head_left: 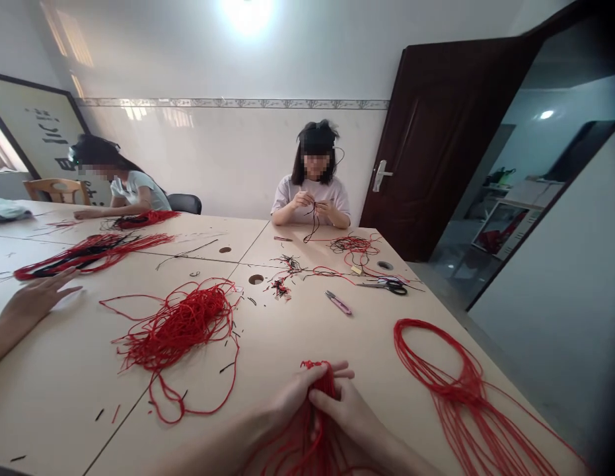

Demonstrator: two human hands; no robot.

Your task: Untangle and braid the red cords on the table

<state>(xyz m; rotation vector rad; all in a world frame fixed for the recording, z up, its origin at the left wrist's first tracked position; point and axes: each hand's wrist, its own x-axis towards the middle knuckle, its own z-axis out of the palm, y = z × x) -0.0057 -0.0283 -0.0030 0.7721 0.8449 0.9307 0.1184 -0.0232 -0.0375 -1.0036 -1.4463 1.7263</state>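
Forearms reaching in from the bottom edge, the left hand (294,395) and right hand (349,408) meet above the near side of a table (282,330), thumbs up and pointing toward each other. Both are closed on a bundle of red cords (327,385): the bundle stands between the palms, its crinkled ends just above the thumbs, its long strands falling toward the wearer. The fingers beneath are partly hidden.

To the right lies a looped red coil (438,380), its tails trailing off the near edge; to the left sprawls a tangled red heap (188,327), black snippets (228,367) scattered around it. Ahead of the hands are pink-handled snips (339,303), with black scissors (394,286) beyond to the right. A co-worker's hand (37,304) rests at far left beside a red-and-black hank (89,254). Across the table, a seated person (312,192) handles dark cord (314,215); another person (133,188) leans over more cord at left, and a brown door (436,132) stands at right.
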